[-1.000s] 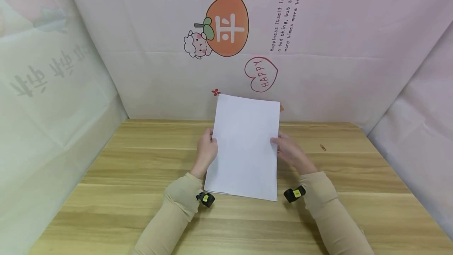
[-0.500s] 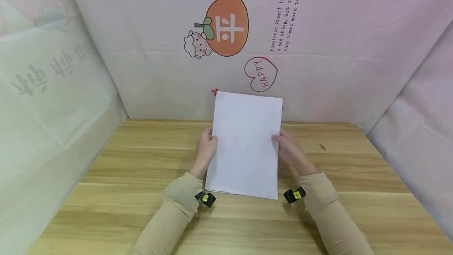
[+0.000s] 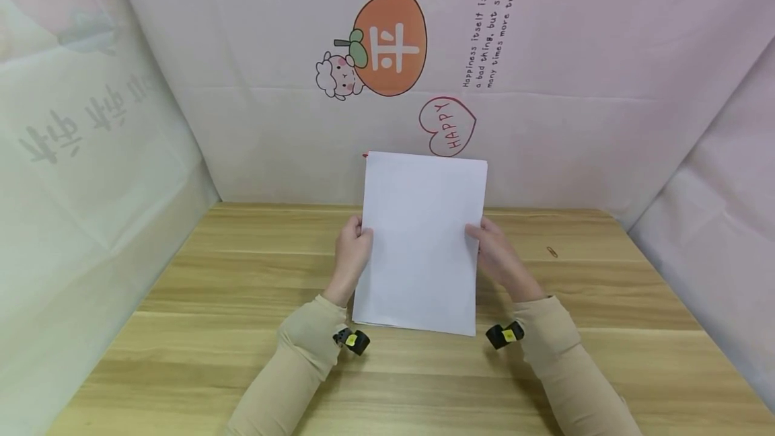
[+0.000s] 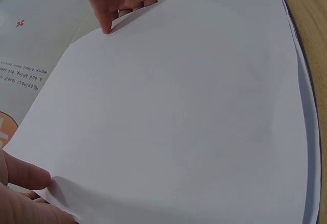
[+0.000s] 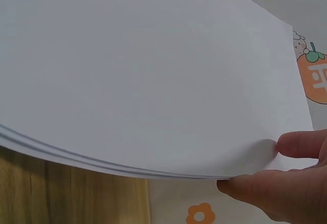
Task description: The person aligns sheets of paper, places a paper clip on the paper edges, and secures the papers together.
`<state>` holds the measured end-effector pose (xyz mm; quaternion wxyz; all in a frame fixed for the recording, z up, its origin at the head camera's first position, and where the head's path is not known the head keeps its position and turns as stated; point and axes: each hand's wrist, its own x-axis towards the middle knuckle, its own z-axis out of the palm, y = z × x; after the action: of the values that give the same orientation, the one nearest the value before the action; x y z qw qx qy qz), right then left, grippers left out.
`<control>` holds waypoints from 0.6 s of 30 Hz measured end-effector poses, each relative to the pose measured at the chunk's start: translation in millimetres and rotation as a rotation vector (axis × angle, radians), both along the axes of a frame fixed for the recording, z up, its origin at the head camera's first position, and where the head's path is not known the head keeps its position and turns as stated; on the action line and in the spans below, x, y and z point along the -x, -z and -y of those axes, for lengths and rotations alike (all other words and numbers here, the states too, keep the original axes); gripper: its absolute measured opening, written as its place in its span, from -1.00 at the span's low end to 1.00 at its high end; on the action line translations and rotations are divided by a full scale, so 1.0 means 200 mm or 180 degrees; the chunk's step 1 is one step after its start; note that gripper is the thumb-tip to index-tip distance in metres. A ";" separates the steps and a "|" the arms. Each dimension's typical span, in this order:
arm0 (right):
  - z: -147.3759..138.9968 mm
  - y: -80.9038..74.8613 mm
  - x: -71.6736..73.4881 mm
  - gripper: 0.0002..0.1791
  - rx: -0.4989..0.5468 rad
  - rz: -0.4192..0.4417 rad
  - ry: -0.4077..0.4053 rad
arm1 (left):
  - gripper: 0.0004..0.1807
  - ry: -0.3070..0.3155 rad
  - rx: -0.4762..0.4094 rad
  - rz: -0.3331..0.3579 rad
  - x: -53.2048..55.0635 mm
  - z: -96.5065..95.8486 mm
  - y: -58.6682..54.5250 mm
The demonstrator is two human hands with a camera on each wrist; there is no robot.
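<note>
A small screened-off tabletop nook; what kind of building holds it cannot be told. A flat, yellow-brown wood-grain table (image 3: 418,382) spreads around six o'clock. Behind it, at twelve, rises a broad, pinkish-white cloth-like sheet (image 3: 272,140) printed with a round orange cartoon fruit (image 3: 392,44) and, toward one, sideways black English lettering (image 3: 493,25). Creased whitish cloth-like side sheets (image 3: 91,214) enclose nine and three.

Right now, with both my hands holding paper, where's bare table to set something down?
The tabletop is bare between the left hand and left-side fabric, and between the sleeves, nearer than the white sheets. Right of the right hand there's room around the paper clip. It's crowded in the middle, where the sheets hide the tabletop behind them.
</note>
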<state>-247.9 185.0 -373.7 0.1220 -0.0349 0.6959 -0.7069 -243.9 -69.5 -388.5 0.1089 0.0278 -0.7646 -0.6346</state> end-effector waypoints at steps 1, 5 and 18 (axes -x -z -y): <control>0.00 -0.01 0.00 -0.37 -0.0016 -0.0023 0.0032 | -0.71 0.0003 -0.0016 -0.0005 0.00 0.00 0.00; 0.02 -0.03 -0.01 -0.39 -0.0088 -0.0068 0.0176 | -0.70 0.0024 -0.0064 -0.0033 -0.01 0.00 -0.02; 0.03 -0.05 -0.02 -0.37 -0.0254 -0.0266 0.0312 | -0.76 -0.0014 -0.0197 -0.0089 -0.03 0.00 -0.06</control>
<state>-243.5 179.9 -363.1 0.0594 -0.0253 0.7288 -0.6817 -238.5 -68.7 -375.9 0.1200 0.0240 -0.7430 -0.6580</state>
